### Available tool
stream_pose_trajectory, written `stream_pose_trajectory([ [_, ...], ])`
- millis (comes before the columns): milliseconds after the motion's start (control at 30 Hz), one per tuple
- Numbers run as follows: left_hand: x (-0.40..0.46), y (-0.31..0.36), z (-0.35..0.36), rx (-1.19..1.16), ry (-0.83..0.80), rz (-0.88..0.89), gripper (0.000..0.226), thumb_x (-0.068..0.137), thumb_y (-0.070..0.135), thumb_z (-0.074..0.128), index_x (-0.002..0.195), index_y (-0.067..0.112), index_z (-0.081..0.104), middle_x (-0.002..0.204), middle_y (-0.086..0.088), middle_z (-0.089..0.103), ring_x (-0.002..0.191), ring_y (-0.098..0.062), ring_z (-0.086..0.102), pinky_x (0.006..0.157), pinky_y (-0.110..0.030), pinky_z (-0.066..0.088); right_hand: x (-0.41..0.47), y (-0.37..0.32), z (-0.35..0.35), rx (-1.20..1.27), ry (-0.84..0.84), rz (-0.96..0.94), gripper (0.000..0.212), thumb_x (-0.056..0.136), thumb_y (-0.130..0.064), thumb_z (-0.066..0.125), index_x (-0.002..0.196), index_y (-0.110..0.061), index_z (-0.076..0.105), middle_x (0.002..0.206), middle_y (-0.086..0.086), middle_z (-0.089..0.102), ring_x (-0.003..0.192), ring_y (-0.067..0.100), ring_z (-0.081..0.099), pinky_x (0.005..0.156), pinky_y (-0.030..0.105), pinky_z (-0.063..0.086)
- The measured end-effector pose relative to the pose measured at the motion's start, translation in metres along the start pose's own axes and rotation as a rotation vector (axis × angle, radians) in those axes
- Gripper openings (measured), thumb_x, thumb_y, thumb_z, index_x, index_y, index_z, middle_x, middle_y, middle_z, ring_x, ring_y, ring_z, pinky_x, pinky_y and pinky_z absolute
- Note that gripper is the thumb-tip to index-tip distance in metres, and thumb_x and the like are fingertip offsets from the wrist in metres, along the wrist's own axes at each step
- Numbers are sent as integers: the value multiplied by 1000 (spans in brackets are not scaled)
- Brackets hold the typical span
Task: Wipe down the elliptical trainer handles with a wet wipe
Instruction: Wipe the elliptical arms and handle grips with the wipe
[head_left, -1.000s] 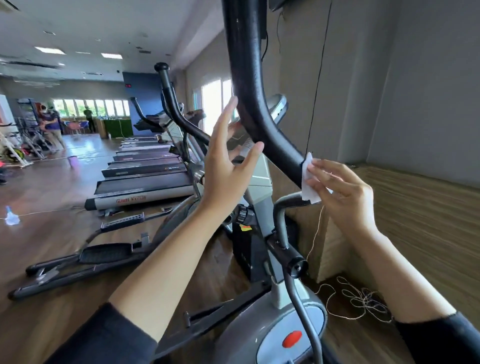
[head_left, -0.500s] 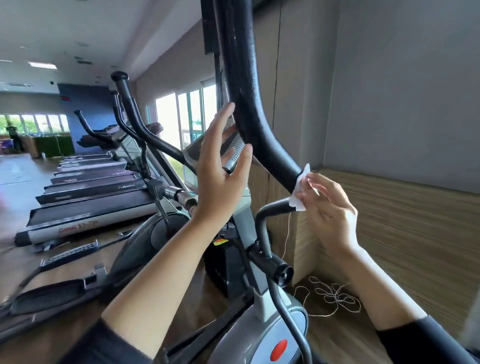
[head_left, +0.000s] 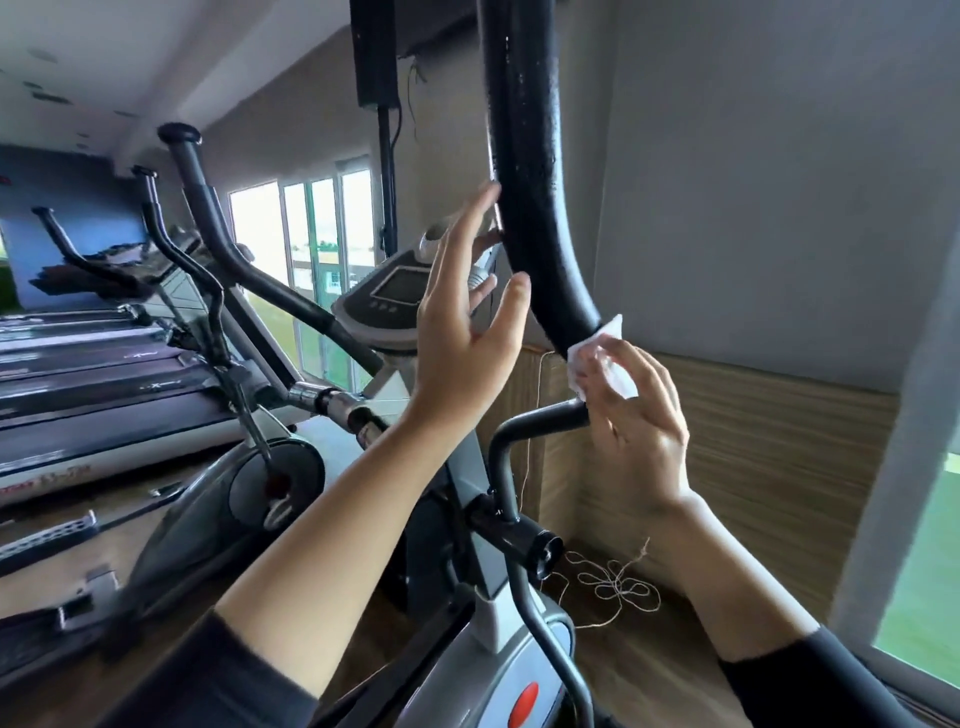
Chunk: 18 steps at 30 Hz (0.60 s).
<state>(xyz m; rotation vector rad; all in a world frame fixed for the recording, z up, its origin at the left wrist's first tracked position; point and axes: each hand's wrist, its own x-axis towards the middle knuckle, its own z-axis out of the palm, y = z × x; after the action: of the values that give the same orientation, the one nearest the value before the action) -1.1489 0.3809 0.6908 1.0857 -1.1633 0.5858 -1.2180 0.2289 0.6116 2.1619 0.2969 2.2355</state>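
From the head view, the black foam handle (head_left: 524, 171) is seen rising out of the top of the frame and curving down toward the right. At its lower end the wipe (head_left: 597, 358) is pressed against the foam by the right hand (head_left: 636, 431), whose fingertips pinch the crumpled sheet. The left hand (head_left: 462, 332) is held released just left of the handle, fingers straight and spread, the thumb tip at the foam; whether it truly touches cannot be told. Below the handle a short fixed bar (head_left: 540, 421) is seen, and left of it the console (head_left: 389, 301). The step is judged to be the wiping of the handle's lower stretch. It would be done well if the wipe were wrapped round the foam rather than dabbed, the handle steadied by the left hand, and the wipe drawn along its full length.
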Motion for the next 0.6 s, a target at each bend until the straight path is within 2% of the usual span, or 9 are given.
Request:
stream_pose_trajectory([
  [100, 5, -1, -3, -51, -31, -9, 61, 90, 4, 54, 146, 14, 34, 153, 1, 37, 139, -11, 38, 108, -37, 43, 14, -13, 4, -42, -37, 121, 21, 94, -11, 61, 111, -2, 67, 122, 11, 59, 109, 15, 59, 95, 22, 46],
  [133, 6, -2, -4, -68, -40, -14, 61, 90, 4, 55, 146, 15, 35, 153, 3, 37, 139, -10, 37, 108, -35, 43, 17, -16, 5, -40, -26, 128, 21, 94, -12, 60, 112, -3, 67, 122, 12, 60, 109, 16, 59, 95, 23, 47],
  [233, 9, -3, -7, -114, -72, -34, 62, 90, 3, 56, 146, 18, 35, 153, 7, 37, 139, -11, 37, 108, -35, 43, 8, -11, 9, -15, 20, 65, 28, 87, 5, 63, 115, 0, 64, 118, 17, 59, 102, 33, 63, 83, 45, 54],
  [333, 14, -4, -9, -172, -98, -33, 64, 90, 1, 55, 148, 16, 32, 153, 5, 36, 139, -10, 37, 109, -37, 42, 8, -8, 10, 56, -17, 92, 39, 88, 8, 59, 125, -5, 56, 112, 26, 59, 94, 41, 62, 75, 52, 52],
  [400, 20, -6, -10, -228, -116, -30, 65, 89, -1, 54, 148, 13, 32, 152, 1, 39, 139, -11, 38, 111, -39, 41, 20, -17, 11, 99, 1, 132, 33, 89, 8, 59, 121, 2, 59, 112, 23, 59, 97, 35, 62, 80, 49, 53],
  [467, 26, -7, -10, -274, -132, -25, 65, 88, -2, 52, 148, 13, 32, 151, -1, 39, 139, -11, 38, 112, -40, 40, 33, -29, 13, -6, 27, 125, 27, 87, 8, 61, 114, 11, 61, 120, 12, 55, 106, 22, 60, 91, 36, 51],
  [500, 28, -8, -10, -299, -143, -23, 64, 89, -3, 51, 148, 12, 32, 151, -2, 39, 139, -11, 38, 113, -40, 39, 39, -34, 13, -91, 31, 74, 26, 86, 9, 62, 112, 13, 61, 122, 10, 53, 109, 21, 59, 94, 33, 49],
  [600, 30, -11, -12, -351, -174, -20, 63, 91, -5, 49, 148, 11, 31, 152, -3, 38, 141, -12, 35, 115, -38, 36, 35, -36, 11, -292, -4, -46, 29, 83, 12, 63, 112, 11, 62, 126, 14, 50, 112, 28, 56, 97, 37, 48],
])
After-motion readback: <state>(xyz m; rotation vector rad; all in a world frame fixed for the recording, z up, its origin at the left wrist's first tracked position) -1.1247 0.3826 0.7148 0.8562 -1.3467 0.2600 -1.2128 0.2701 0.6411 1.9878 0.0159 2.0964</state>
